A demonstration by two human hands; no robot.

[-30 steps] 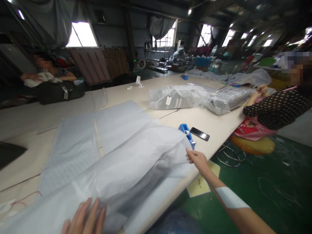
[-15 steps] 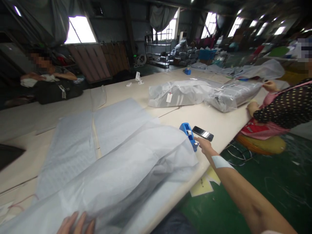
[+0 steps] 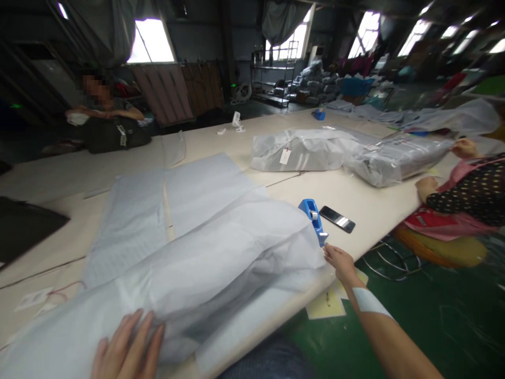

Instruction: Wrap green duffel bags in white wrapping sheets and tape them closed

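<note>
A large translucent white bag with something dark inside lies across the near part of the long beige table. My left hand rests flat on its near end, fingers stretched out. My right hand is at the table's edge by the bag's right corner, just below the cutter end of a blue tape dispenser. Its fingers are drawn together in a pinch; I cannot make out what they hold. A white strip is stuck on my right forearm.
A black phone lies right of the dispenser. Two packed plastic parcels lie further back. A co-worker in a dotted top handles the right one. Another person leans on the far side. Dark fabric lies left.
My right hand went from the bag's corner up to the dispenser, then drew back a little toward the table edge. My left hand stayed flat on the bag.
</note>
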